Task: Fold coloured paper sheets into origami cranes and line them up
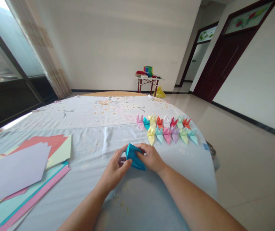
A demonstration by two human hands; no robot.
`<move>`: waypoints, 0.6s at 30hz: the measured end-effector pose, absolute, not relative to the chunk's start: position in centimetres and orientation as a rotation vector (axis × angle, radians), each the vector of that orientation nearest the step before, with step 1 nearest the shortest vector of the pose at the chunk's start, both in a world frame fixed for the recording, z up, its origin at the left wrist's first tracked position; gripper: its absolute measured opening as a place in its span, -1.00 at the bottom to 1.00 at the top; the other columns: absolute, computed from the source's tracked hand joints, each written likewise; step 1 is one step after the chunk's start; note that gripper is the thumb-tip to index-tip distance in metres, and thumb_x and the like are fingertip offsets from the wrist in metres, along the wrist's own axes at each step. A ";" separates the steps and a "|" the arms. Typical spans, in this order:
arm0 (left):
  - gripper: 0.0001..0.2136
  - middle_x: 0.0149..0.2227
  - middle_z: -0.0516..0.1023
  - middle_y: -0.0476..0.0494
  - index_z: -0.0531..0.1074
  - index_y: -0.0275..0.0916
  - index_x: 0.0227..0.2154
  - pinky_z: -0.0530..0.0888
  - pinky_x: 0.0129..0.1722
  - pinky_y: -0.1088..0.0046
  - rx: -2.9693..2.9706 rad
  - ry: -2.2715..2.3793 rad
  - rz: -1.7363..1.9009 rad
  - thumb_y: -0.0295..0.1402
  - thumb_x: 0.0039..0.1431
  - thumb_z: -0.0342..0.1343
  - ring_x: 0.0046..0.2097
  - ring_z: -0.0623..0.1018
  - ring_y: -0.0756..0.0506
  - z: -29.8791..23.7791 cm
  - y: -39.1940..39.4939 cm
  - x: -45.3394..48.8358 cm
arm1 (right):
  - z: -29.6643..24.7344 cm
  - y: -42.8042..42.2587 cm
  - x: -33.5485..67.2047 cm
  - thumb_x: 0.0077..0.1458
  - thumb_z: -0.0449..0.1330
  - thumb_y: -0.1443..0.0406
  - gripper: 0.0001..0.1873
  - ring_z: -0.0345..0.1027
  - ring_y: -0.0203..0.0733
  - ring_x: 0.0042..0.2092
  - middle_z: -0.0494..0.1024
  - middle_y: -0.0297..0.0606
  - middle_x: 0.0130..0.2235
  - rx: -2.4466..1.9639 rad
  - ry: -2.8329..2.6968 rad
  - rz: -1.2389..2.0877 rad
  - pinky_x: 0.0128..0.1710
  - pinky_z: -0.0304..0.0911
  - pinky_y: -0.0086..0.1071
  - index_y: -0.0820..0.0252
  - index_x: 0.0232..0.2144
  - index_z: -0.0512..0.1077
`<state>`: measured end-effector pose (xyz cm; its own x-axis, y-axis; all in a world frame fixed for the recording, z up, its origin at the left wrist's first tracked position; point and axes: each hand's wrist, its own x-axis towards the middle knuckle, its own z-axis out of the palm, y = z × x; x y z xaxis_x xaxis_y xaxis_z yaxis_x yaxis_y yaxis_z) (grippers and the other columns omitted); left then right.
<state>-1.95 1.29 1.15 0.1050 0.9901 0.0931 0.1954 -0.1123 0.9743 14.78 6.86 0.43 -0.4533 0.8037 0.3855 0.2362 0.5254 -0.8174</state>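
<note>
**—** Left hand [114, 168]?

**—** Closed tight on one side of a folded blue paper [134, 156]. Fingers bent, thumb on top.

**—** And the right hand [150, 157]?

**—** Closed on the other side of the same paper. No letting go, on either side.

**—** Where, that blue paper?

**—** Right between the two hands, over the flowery table cloth [84, 141], near the front edge. Touching the cloth or up off it? Too hard to tell.

**—** Anything close by?

**—** Yes! Lots of little paper cranes [166, 128], just past the hands, in two rows. Pink, yellow, red, green, blue, purple. All standing up on the cloth.

**—** Over on the left?

**—** A messy pile of big paper sheets [24, 173], pink, green, blue and pale purple, well apart from the hands.

**—** And far off?

**—** A small table with red legs [148, 78] by the wall, and a yellow bag [160, 93] on the floor just beside it.
</note>
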 end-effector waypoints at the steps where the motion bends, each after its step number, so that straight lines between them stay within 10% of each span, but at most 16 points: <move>1: -0.52 -0.09 0.40 -0.18 0.20 -0.17 0.05 0.44 -0.33 0.42 1.463 1.201 1.093 -0.24 0.03 0.05 -0.23 0.48 -0.09 1.5 1.3 -2.1 | 0.2 7.1 14.9 0.02 0.07 0.37 -0.74 0.34 -0.26 -0.26 0.49 -0.28 -0.28 -0.856 -1.923 0.938 -0.25 0.23 -0.42 0.15 -0.22 0.43; 11: -0.59 -0.15 0.48 -0.16 0.45 -0.27 -0.20 0.38 -0.22 0.39 1.231 1.211 1.154 -0.07 0.10 -0.09 -0.15 0.45 -0.13 1.9 1.6 -2.4 | -0.6 7.4 14.8 -0.06 0.18 0.24 -0.78 0.40 -0.24 -0.33 0.54 -0.30 -0.40 -0.833 -1.669 1.307 -0.34 0.29 -0.41 0.19 -0.33 0.49; 18: -0.43 -0.21 0.49 -0.13 0.31 -0.24 -0.07 0.38 -0.41 0.50 0.939 1.283 1.239 -0.23 -0.22 0.27 -0.36 0.49 -0.01 1.5 1.7 -1.8 | -0.3 6.8 14.3 -0.08 0.17 0.34 -0.84 0.42 -0.23 -0.31 0.55 -0.29 -0.34 -0.833 -1.683 1.262 -0.33 0.33 -0.41 0.17 -0.37 0.51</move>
